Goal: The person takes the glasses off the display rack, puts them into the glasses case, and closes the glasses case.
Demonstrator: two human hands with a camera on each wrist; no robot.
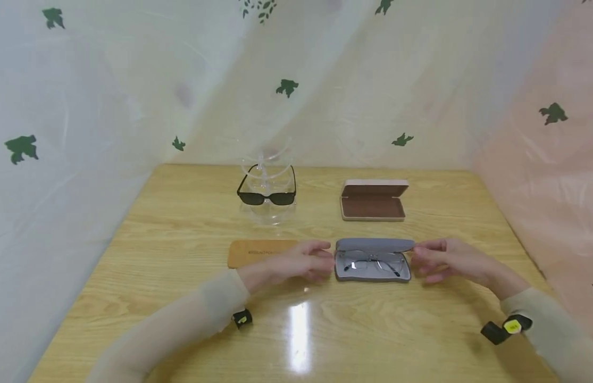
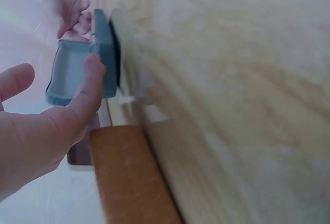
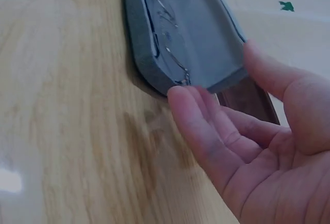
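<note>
A grey-blue glasses case (image 1: 356, 244) lies on the table with its lid raised. Inside sit thin-rimmed eyeglasses (image 1: 373, 258), temples folded. At the case's left end is my left hand (image 1: 301, 261), fingers extended toward it and nothing in its grasp. My right hand (image 1: 451, 261) is at the other end. In the right wrist view its thumb (image 3: 268, 69) comes up to the lid's edge, and a fingertip is right at the hinge corner of the case (image 3: 206, 33). An orange-brown flat case (image 1: 243, 254) lies partly behind the left hand.
Behind the grey case stands a second, open case (image 1: 373, 208) with a brown lining. Black sunglasses (image 1: 266, 199) hang on a clear display stand (image 1: 272, 217) at the back. A leaf-patterned curtain (image 1: 325, 117) borders the wooden table (image 1: 181, 234).
</note>
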